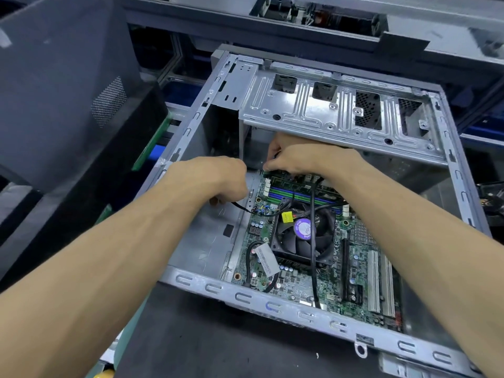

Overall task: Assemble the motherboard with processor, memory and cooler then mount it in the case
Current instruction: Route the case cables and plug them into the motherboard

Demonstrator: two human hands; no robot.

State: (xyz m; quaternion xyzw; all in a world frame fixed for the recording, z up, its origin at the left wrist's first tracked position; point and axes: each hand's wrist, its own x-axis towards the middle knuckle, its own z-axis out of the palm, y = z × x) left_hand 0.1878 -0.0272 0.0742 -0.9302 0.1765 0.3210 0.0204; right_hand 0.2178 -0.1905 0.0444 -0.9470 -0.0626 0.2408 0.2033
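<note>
Both grips clamp: left hand [218,178] on one black cable [240,207], right hand [289,159] on one motherboard [300,285] edge.

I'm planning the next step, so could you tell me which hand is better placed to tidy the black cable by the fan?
Probably the left hand: it already holds the black cable, while the right hand is busy at the board's far edge.
</note>
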